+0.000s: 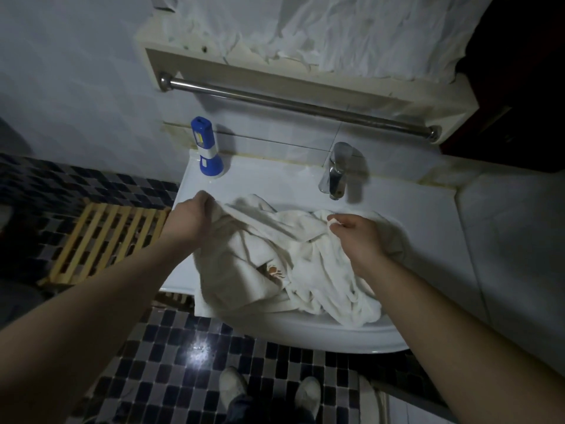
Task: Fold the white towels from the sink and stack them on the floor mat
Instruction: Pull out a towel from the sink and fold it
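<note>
Over the sink (pixel 351 335), seen from the head camera, a heap of white towels (pixel 293 258) fills the basin and spills over its front rim. The left hand (pixel 191 217) is clenched on a towel edge at the heap's left side, its grip grasping the cloth and drawing it toward the sink's corner. The right hand (pixel 356 232) pinches a small corner of towel between thumb and fingertips, above the middle of the heap. Whether both hands hold the same towel is hard to tell in the dim light, though the taut fold between them suggests so.

A blue flashlight (pixel 206 148) stands on the sink ledge, well left of the faucet (pixel 336 171). The slatted wooden floor mat (pixel 104 240) lies to the left of the sink, with no folded towel visible on it.

The step in hand looks like picking out one towel. Next, that towel needs lifting clear of the heap and spreading between both hands, corners matched, before folding.
</note>
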A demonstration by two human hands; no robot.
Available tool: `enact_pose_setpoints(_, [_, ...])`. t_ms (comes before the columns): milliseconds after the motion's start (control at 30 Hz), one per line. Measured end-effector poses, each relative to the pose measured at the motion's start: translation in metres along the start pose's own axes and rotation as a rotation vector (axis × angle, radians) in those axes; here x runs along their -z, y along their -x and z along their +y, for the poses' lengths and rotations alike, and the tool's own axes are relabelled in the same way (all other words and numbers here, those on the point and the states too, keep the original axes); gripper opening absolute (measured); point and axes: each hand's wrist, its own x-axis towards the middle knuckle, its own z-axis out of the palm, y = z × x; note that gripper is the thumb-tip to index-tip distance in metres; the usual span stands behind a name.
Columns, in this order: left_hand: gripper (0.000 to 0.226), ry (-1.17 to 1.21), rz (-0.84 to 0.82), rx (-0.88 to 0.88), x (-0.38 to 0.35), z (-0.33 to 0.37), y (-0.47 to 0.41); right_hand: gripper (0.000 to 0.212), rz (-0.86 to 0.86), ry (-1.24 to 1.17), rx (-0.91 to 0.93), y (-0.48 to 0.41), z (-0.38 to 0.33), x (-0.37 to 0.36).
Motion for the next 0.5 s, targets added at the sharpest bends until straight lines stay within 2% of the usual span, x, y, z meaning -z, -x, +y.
enact_pose_setpoints(133, [0.027, 0.466, -0.009, 0.141, 0.021, 0.034, -0.002, 0.027, 0.028, -0.044, 0.143, 0.006, -0.023, -0.005])
enact_pose_setpoints(233, [0.025, 0.886, -0.195, 0.210, 0.037, 0.062, 0.001, 0.030, 0.014, -0.025, 0.236, 0.015, -0.037, -0.006])
enact_pose_setpoints(300, [0.036, 1.068, -0.291, 0.151, 0.045, 0.081, 0.002, 0.029, 0.005, -0.007, 0.280, 0.018, -0.041, -0.007])
enact_pose_setpoints(400, [0.054, 1.112, -0.268, 0.027, 0.050, 0.109, 0.002, 0.026, -0.004, 0.019, 0.307, 0.019, -0.044, 0.000])
enact_pose_setpoints(433, [0.060, 1.036, -0.236, -0.004, 0.047, 0.110, 0.001, 0.025, -0.003, 0.022, 0.298, 0.019, -0.043, 0.003])
enact_pose_setpoints(500, [0.069, 0.726, -0.192, -0.044, 0.037, 0.103, 0.001, 0.025, 0.007, 0.011, 0.261, 0.019, -0.040, 0.009])
